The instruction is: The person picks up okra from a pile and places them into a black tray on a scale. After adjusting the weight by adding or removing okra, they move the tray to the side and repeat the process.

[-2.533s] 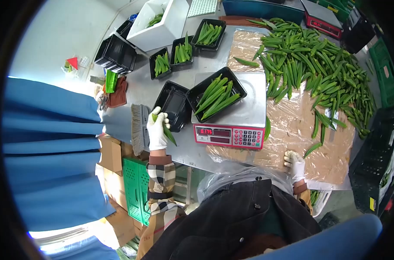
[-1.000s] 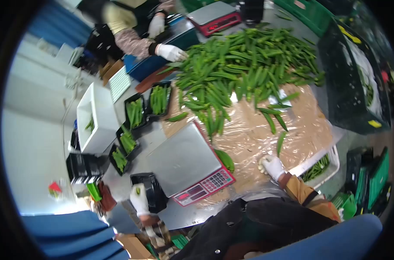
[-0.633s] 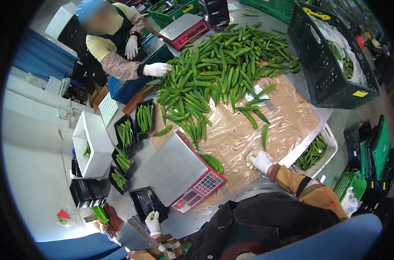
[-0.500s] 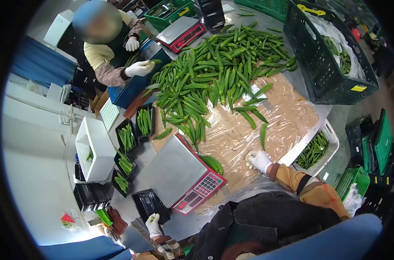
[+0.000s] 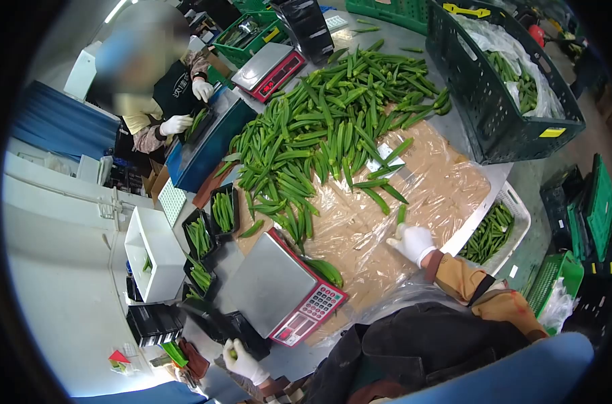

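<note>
My right hand (image 5: 415, 245), in a white glove, has its fingers closed at the lower end of a lone okra pod (image 5: 401, 213) on the plastic-covered brown sheet (image 5: 360, 236). Near the bottom, my gloved left hand (image 5: 244, 361) is closed around a small green okra piece (image 5: 232, 353), mostly hidden by the fingers. Beside it lies an empty black tray (image 5: 250, 335), against the red scale (image 5: 285, 286), whose plate is bare. A large okra pile (image 5: 333, 121) covers the far part of the sheet.
Filled black trays (image 5: 223, 210) stand left of the scale; a blurred black tray (image 5: 205, 318) overlaps the nearest. A white crate (image 5: 498, 229) and a dark green crate (image 5: 514, 101) are at right. Across the table, a co-worker (image 5: 174, 101) holds okra over a black tray.
My right hand has moved up onto the lone pod, covering its lower end. Another black tray has appeared near my left hand. The co-worker's hands have drawn back from the pile. The view has shifted slightly.
</note>
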Available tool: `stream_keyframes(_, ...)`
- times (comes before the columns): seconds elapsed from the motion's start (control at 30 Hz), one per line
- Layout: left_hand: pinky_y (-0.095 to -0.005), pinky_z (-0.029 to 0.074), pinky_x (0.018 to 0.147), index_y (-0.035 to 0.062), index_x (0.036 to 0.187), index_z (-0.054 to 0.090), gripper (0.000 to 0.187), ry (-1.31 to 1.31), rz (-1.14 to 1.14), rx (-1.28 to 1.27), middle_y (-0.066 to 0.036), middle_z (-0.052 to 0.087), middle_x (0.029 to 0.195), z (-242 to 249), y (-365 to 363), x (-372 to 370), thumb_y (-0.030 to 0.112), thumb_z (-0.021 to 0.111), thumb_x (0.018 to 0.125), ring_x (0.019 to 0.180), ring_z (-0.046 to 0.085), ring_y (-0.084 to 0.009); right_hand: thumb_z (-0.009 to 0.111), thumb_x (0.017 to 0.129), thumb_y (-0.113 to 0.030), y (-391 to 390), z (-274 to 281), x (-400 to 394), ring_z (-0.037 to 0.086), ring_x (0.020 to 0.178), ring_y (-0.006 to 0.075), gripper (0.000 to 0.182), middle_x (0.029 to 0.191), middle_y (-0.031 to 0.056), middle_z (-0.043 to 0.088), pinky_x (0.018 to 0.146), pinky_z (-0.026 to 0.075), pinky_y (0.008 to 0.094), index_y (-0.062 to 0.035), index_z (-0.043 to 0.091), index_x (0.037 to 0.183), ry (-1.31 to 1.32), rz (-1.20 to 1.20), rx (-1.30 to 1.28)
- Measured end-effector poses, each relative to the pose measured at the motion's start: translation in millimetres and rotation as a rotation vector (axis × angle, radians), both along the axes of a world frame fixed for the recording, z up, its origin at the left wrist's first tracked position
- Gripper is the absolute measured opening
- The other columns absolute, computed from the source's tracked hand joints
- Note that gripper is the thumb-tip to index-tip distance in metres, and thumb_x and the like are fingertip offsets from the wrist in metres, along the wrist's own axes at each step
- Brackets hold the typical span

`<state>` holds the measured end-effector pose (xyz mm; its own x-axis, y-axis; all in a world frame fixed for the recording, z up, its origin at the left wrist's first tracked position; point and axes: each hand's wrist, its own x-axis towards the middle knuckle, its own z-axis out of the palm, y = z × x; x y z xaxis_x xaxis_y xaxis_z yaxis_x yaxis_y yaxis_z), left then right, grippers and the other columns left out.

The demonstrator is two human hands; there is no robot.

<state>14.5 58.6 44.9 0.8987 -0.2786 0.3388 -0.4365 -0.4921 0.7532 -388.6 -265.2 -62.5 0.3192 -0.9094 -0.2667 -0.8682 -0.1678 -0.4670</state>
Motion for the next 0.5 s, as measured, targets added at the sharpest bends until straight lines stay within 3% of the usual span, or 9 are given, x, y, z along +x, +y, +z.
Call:
stream_keyframes(0.07,-0.0308,0.049,0.083,-0.0035,0.098,0.069,0.017,-0.009,-0.096,0.200,-0.010,0.068,0.092,12.1,-39.5,-35.2,0.003,0.071,0.082,0.087,0.061,-0.0172,0.070,0.080,-0.051,-15.4,0.3,-11.1,0.069,0.074,0.0361,0.047,0.080,0.0171,0.070,0.067,0.054,0.0463,-0.0059,0.064,0.093,0.051,-0.056,-0.017)
stream_keyframes(0.1,-0.0297,0.050,0.078,-0.0020,0.097,0.071,0.020,-0.027,-0.240,0.304,-0.009,0.069,0.093,1.5,-44.4,-35.0,0.003,0.075,0.078,0.082,0.062,-0.0163,0.070,0.080,-0.050,-23.2,-0.1,-15.7,0.069,0.075,0.0360,0.047,0.082,0.0175,0.070,0.067,0.054,0.0458,-0.0059,0.063,0.095,0.074,-0.085,-0.026)
stream_keyframes(0.17,-0.0250,0.050,0.073,-0.0025,0.097,0.072,0.021,0.327,-0.403,0.543,-0.005,0.069,0.092,-26.6,-43.7,-24.6,0.000,0.076,0.076,0.080,0.061,-0.0103,0.072,0.077,-0.050,-29.6,-19.4,-20.7,0.069,0.077,0.0371,0.050,0.088,0.0189,0.071,0.068,0.055,0.0448,-0.0059,0.063,0.099,0.067,-0.100,0.016)
stream_keyframes(0.2,-0.0279,0.053,0.071,-0.0015,0.096,0.073,0.026,0.352,-0.392,0.445,-0.008,0.071,0.093,-19.5,-62.8,-38.1,0.003,0.081,0.072,0.071,0.063,-0.0131,0.072,0.077,-0.049,-32.3,-31.1,-21.2,0.069,0.078,0.0375,0.050,0.088,0.0190,0.071,0.069,0.055,0.0447,-0.0056,0.063,0.099,0.056,-0.108,0.018)
stream_keyframes(0.23,-0.0262,0.053,0.077,-0.0021,0.104,0.071,0.030,0.201,-0.431,0.569,-0.008,0.070,0.096,-2.6,-76.9,-48.0,-0.001,0.078,0.074,0.079,0.064,-0.0124,0.072,0.077,-0.049,-38.2,-43.2,-21.3,0.069,0.078,0.0379,0.050,0.088,0.0191,0.071,0.069,0.055,0.0446,-0.0054,0.063,0.099,0.044,-0.120,0.021)
stream_keyframes(0.27,-0.0258,0.052,0.079,-0.0019,0.110,0.069,0.034,0.296,-0.438,0.411,-0.008,0.069,0.098,9.1,-96.0,-54.5,-0.003,0.075,0.076,0.083,0.064,-0.0121,0.073,0.078,-0.039,-45.8,-43.0,-21.9,0.070,0.074,0.0327,0.041,0.085,0.0177,0.071,0.067,0.056,0.0413,-0.0039,0.064,0.098,0.069,-0.129,0.086)
stream_keyframes(0.37,-0.0240,0.051,0.081,0.0001,0.124,0.061,0.042,0.561,-0.442,0.124,-0.007,0.068,0.106,48.8,-166.8,-71.4,-0.008,0.067,0.083,0.085,0.060,-0.0090,0.072,0.081,-0.025,-74.9,-63.5,-38.3,0.069,0.066,0.0230,0.027,0.080,0.0120,0.070,0.059,0.054,0.0353,-0.0033,0.064,0.096,-0.557,-0.303,0.471)
stream_keyframes(0.4,-0.0239,0.051,0.081,-0.0003,0.124,0.061,0.039,0.607,-0.465,0.121,-0.007,0.067,0.109,60.9,-196.4,-78.1,-0.006,0.066,0.086,0.087,0.061,-0.0092,0.067,0.084,-0.009,-88.5,-34.8,-38.4,0.061,0.052,0.0118,0.015,0.068,0.0072,0.065,0.050,0.051,0.0274,0.0013,0.063,0.094,-0.802,-0.440,0.578)
stream_keyframes(0.5,-0.0228,0.053,0.081,-0.0011,0.125,0.060,0.034,0.643,-0.612,0.087,-0.008,0.067,0.115,52.6,-287.1,-90.1,0.000,0.064,0.091,0.092,0.063,-0.0107,0.065,0.087,-0.010,-150.5,-35.6,-36.6,0.062,0.060,0.0121,0.016,0.076,0.0043,0.066,0.050,0.051,0.0262,0.0007,0.062,0.099,-1.004,-0.523,0.470)
